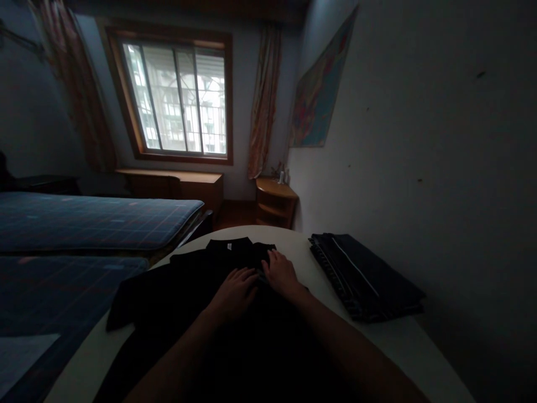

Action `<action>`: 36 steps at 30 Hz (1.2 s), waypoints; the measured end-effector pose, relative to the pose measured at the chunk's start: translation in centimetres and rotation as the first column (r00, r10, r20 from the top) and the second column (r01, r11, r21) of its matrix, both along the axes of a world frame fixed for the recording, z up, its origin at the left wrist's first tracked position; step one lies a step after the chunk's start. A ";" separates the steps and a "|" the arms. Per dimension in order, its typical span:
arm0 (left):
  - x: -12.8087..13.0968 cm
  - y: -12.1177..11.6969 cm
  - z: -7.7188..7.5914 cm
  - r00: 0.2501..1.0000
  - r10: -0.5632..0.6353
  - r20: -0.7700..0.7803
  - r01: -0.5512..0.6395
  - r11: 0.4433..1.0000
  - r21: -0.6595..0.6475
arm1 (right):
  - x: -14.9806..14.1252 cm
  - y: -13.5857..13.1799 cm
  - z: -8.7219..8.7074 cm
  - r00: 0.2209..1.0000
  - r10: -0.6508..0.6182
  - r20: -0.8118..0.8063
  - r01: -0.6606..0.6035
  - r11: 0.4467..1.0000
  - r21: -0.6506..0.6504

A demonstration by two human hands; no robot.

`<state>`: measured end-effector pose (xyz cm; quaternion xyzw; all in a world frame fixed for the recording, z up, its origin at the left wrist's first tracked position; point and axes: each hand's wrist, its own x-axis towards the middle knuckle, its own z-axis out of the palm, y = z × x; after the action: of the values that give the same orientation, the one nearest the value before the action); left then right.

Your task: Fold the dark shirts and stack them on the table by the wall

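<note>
A black short-sleeved shirt (180, 285) is spread over a white round-edged table (289, 234), its collar with a small pale label pointing away from me. On the middle of the shirt my left hand (235, 291) lies palm down, fingers stretched out and a little apart. My right hand (283, 274) rests on the shirt's right shoulder area, its fingers spread and slightly bent over the cloth. The right sleeve is not laid out like the left one; how it lies is hard to see in the dark fabric.
To the right, a stack of folded dark clothes (364, 277) lies on the table close to the wall. Beds with blue plaid mattresses (96, 218) stand on the left. Beyond are a wooden desk (197, 178), a corner shelf (274, 190) and a window (180, 101).
</note>
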<state>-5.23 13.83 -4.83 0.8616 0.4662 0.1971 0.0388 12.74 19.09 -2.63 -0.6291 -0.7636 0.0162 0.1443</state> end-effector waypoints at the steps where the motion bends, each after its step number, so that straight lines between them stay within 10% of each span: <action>1: 0.0 0.0 -0.1 0.997 0.073 -0.036 -0.073 0.997 -0.001 | 0.1 -0.8 -0.4 1.000 0.014 -0.005 -0.014 0.999 -0.047; 6: -0.3 0.2 -0.6 0.931 0.332 -0.154 -0.336 0.942 0.001 | 1.1 -2.8 -1.0 0.997 0.068 -0.026 -0.071 0.983 -0.167; 16: -0.6 0.9 -0.7 0.922 0.353 -0.161 -0.366 0.929 -0.056 | 4.3 -8.0 -0.7 0.973 0.229 -0.028 -0.231 0.964 -0.128; 24: -0.9 0.7 -0.1 0.995 -0.048 -0.090 0.045 0.998 -0.032 | 8.3 -9.1 -1.1 0.969 0.220 -0.116 -0.229 0.971 -0.067; 36: -1.0 0.7 -0.3 0.984 -0.118 -0.136 0.112 0.993 -0.046 | 10.6 -8.5 -1.3 0.987 -0.133 -0.095 0.138 0.989 0.057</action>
<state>-6.23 14.50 -5.14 0.8978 0.4209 0.1252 0.0339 23.32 10.64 -3.96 -0.6733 -0.7118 0.0106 0.1996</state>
